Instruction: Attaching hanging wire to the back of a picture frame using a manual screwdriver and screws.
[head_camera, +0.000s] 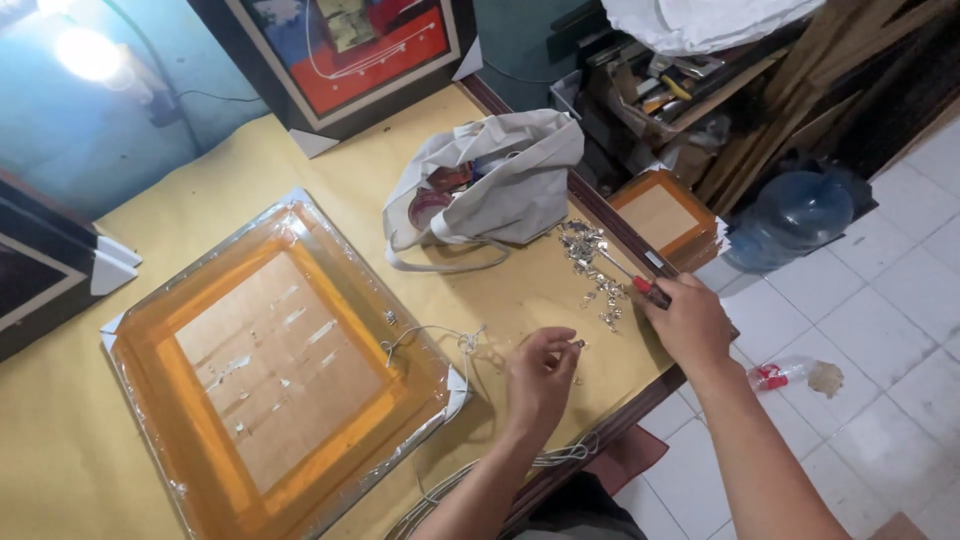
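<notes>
**Now: both hands at the worktop edge, small hardware in play**

Worktop (120, 440), yellow-covered, carries everything. Biggest item: orange-edged picture frame (275, 375), face down, wrapped in clear film, white corner guards, lying just left of the left hand. Thin cord (430, 335) runs off the frame's near corner toward that hand. Grey cloth bag (490, 185) sits beyond both hands, slumped open. Second, smaller orange frame (662, 215) leans off the worktop edge, beyond the right hand. Pile of small metal fittings (592, 265) is scattered between the bag and the right hand, just beside it.

Right hand (690, 325): closed around a red-handled screwdriver (632, 275), shaft pointing into the fittings pile.
Left hand (540, 375): fingertips pinched on one tiny metal piece (578, 344), held just above the worktop, near the cord's end. Can't tell what kind of piece.
</notes>
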